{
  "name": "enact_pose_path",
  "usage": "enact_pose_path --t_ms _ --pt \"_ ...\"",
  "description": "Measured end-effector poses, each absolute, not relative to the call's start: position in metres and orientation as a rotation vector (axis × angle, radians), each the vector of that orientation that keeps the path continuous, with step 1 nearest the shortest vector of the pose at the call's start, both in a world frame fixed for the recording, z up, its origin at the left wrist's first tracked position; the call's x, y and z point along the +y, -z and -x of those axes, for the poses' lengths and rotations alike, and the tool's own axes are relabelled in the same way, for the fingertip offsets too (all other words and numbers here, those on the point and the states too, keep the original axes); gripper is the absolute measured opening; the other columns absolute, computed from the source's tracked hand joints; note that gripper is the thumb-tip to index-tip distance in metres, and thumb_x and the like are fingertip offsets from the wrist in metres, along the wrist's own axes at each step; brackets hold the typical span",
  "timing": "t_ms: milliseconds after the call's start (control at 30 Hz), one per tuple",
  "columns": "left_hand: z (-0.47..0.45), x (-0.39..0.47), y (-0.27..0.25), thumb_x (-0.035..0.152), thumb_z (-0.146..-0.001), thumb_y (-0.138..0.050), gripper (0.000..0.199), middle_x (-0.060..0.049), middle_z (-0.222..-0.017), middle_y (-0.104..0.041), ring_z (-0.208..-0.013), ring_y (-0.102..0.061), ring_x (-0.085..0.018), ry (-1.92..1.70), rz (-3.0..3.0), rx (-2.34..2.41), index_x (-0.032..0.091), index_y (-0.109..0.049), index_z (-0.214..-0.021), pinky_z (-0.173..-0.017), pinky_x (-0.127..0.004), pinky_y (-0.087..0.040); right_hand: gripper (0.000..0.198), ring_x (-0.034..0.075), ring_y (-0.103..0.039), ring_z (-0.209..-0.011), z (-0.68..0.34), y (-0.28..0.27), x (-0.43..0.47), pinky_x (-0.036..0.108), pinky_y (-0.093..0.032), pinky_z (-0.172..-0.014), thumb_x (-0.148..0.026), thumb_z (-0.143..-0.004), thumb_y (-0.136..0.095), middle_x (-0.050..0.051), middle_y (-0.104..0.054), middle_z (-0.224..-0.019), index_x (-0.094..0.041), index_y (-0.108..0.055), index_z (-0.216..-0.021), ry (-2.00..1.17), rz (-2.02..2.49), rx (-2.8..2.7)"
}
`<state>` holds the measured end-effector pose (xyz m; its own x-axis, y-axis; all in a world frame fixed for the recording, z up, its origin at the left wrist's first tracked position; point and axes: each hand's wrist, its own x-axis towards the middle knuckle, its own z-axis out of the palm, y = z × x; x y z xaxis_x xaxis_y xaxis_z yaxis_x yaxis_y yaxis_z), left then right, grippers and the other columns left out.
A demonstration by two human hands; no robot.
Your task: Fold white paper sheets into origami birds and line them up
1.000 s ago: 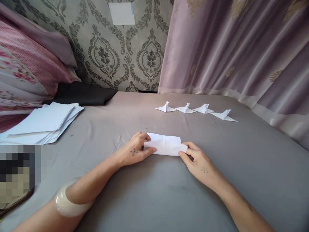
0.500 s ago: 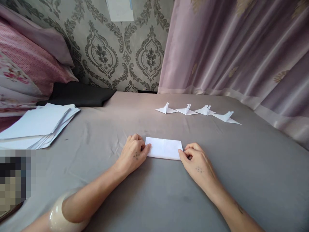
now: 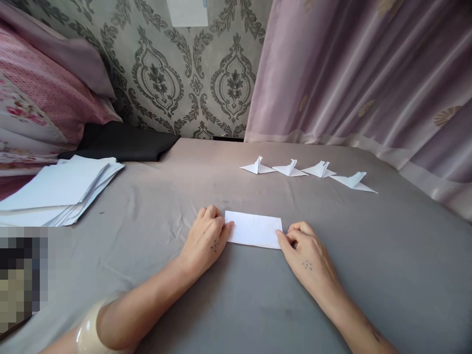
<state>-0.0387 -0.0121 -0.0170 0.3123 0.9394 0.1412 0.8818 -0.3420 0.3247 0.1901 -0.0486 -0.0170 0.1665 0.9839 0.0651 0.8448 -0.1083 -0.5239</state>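
Note:
A folded white sheet of paper (image 3: pixel 254 230), now a narrow rectangle, lies on the grey cloth in front of me. My left hand (image 3: pixel 208 233) pinches its left end, thumb on top and fingers curled at the edge. At the right end, my right hand (image 3: pixel 308 248) holds the near corner between thumb and curled fingers. The undersides of the fingertips are hidden. Beyond the paper stand several folded white paper birds in a row, among them a paper bird (image 3: pixel 257 166) at the left and a paper bird (image 3: pixel 354 182) at the right.
A stack of white paper sheets (image 3: pixel 55 184) lies at the left, with a black folded item (image 3: pixel 125 142) behind it. Grey cloth (image 3: pixel 250 300) covers the surface. Pink curtains (image 3: pixel 324 73) hang at the back right, and a patterned wall (image 3: pixel 195 73) rises behind.
The paper lies slightly more tilted, its right end lower, and the crease line along its near edge shows less. Both hands keep their hold; the view has shifted slightly.

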Motion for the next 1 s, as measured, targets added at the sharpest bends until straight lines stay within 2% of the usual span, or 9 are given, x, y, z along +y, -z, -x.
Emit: enact_pose_path --t_ms 500,1000 --pt "0.0366 -0.0121 0.017 0.03 -0.098 -0.038 0.041 -0.01 -0.092 -0.055 -0.084 -0.048 -0.022 -0.413 -2.419 1.697 0.015 -0.059 -0.066 -0.079 -0.037 -0.045 0.043 0.01 -0.048 -0.055 -0.1922 0.0217 -0.0475 0.027 -0.037 -0.057 -0.047 -0.087 -0.048 0.0 -0.054 -0.081 -0.021 -0.039 -0.054 -0.368 1.986 -1.754" --pt "0.0371 -0.0118 0.0176 0.029 -0.098 -0.037 0.042 -0.01 -0.09 -0.056 -0.079 -0.045 -0.022 -0.394 -2.476 1.721 0.015 -0.059 -0.065 -0.074 -0.037 -0.042 0.041 0.008 -0.041 -0.048 -0.1899 0.0196 -0.0472 0.026 -0.036 -0.053 -0.042 -0.088 -0.048 0.0 -0.052 -0.079 -0.021 -0.036 -0.054 -0.309 1.968 -1.789"
